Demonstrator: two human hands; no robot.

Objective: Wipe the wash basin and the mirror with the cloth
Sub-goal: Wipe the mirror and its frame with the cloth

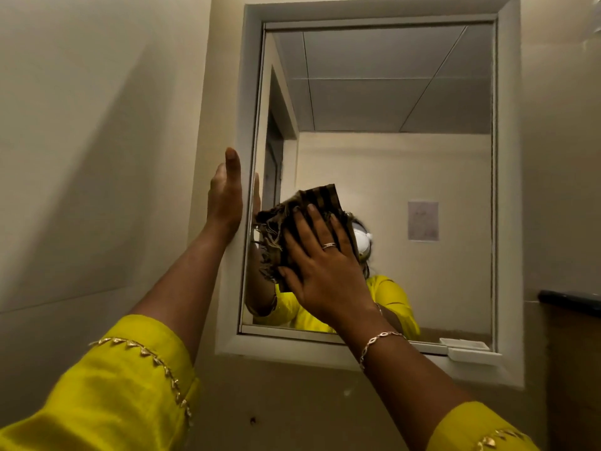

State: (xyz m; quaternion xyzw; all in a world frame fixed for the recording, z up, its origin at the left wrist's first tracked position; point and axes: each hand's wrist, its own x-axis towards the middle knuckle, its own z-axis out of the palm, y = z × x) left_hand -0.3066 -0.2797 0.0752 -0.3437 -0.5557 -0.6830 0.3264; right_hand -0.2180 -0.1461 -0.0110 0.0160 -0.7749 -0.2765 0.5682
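Two yellow sleeves (107,395) edged with gold trim are seen nearest the camera, both arms being raised toward the wall. The cloth (292,219), dark, striped and fringed, is pressed flat against the lower left part of the mirror (390,151) by the right hand (320,271), whose fingers are spread wide over the fabric rather than closed around it; a ring and a bracelet are worn on that side. The left hand (226,196) is laid open and flat, holding nothing, against the left side of the white frame (250,92), apparently to steady the body. A small white ledge (471,353) is fixed at the frame's lower right corner, and a dark-edged fixture (569,299) is glimpsed at the far right. The mirror stage is judged to be under way, with the upper and right areas of the glass probably yet to be covered. The wash basin is not in view, so whether it has been wiped cannot be told.
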